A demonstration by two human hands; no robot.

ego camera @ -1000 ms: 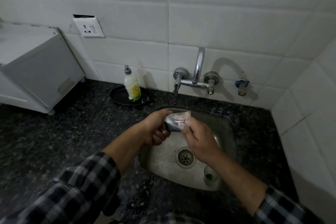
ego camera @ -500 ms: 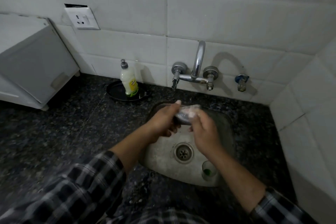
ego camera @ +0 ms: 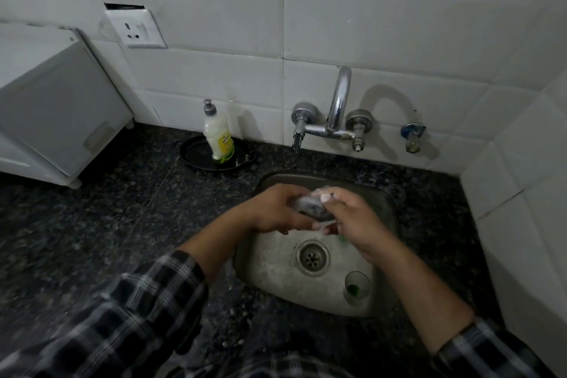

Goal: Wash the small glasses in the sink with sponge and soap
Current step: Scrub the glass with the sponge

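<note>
Head view: the left hand (ego camera: 276, 212) grips a small glass (ego camera: 310, 207) held on its side above the sink (ego camera: 276, 270), fingers curled round its body. The right hand (ego camera: 356, 218) has foamy fingers clamped on the glass's other end. A second glass (ego camera: 356, 287) stands upright in the sink's near right corner. A soap bottle (ego camera: 218, 139) stands on a black dish (ego camera: 196, 156) by the wall.

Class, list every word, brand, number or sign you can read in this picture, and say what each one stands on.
On the soap bottle: a yellow label with print, too blurred to read.
On the wall socket: no readable marking.
Nothing else in view shows any text.
</note>
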